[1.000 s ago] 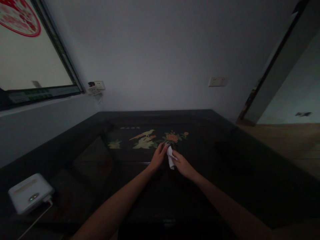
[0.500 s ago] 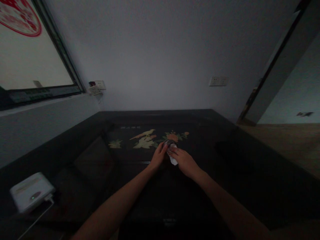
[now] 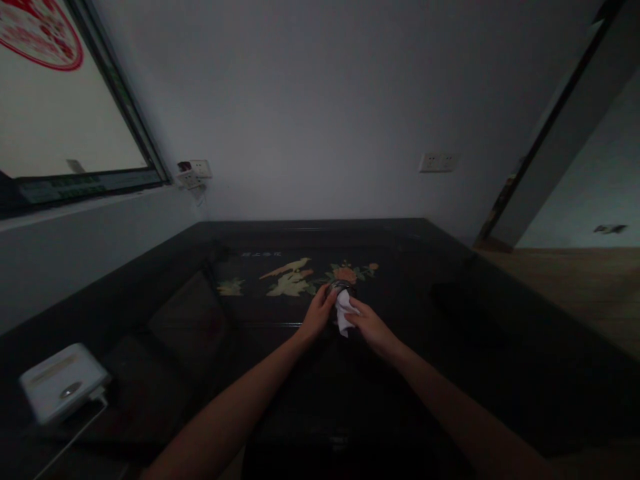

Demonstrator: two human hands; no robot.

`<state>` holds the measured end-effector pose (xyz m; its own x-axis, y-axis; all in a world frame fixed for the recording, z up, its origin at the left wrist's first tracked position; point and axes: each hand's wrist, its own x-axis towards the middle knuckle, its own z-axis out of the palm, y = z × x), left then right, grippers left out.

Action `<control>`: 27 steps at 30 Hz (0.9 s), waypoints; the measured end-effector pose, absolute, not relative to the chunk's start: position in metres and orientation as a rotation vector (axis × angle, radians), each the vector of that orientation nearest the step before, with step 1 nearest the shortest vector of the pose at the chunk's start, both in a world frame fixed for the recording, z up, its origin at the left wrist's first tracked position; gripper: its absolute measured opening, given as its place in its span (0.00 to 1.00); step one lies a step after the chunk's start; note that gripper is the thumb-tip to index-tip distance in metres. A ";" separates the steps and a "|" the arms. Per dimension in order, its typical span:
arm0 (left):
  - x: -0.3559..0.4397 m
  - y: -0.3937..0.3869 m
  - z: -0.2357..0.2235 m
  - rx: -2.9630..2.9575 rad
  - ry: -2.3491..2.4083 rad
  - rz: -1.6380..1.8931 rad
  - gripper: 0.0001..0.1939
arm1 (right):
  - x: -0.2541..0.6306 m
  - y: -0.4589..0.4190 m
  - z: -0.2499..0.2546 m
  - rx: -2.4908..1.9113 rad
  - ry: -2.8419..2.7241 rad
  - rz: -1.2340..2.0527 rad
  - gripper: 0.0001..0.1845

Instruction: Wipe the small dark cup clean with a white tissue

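My left hand (image 3: pixel 317 316) is closed on the left side of a small, round, dark shiny object (image 3: pixel 342 285); its exact kind is too dim to make out. A crumpled white tissue (image 3: pixel 345 315) is pinched in my right hand (image 3: pixel 369 324), and its upper end touches the near side of the round object. Both hands are close together over the dark glossy table (image 3: pixel 300 387), just in front of the inlaid flower and bird picture (image 3: pixel 293 277).
On the table's left stands a white box-like device (image 3: pixel 66 385) with a white cable (image 3: pixel 75 437). Behind the table rises a pale wall (image 3: pixel 310 120) with sockets (image 3: pixel 438 162). A window (image 3: pixel 70 120) is at the left, and a wooden floor (image 3: pixel 575 280) shows at the right.
My right hand has drawn slightly right and down, and more of the tissue hangs in view. My left hand stays nearly in place on the round object.
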<state>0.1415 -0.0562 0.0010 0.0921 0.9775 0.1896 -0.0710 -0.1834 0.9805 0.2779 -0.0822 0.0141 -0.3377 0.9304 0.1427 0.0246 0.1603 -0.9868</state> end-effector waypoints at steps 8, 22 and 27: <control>0.140 -0.055 -0.001 1.336 1.008 1.308 0.21 | 0.286 -0.086 0.020 -1.020 -2.187 0.647 0.26; 0.141 -0.055 0.000 1.245 0.938 1.301 0.22 | 0.288 -0.089 0.022 -1.146 -2.358 0.400 0.32; 0.141 -0.057 0.001 1.360 0.977 1.304 0.20 | 0.285 -0.086 0.023 -0.966 -2.002 0.919 0.25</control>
<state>0.1412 -0.0566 0.0012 0.1019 0.9728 0.2078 -0.0736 -0.2010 0.9768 0.2845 -0.0858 0.0226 -0.4604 0.8384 0.2918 0.3257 0.4653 -0.8231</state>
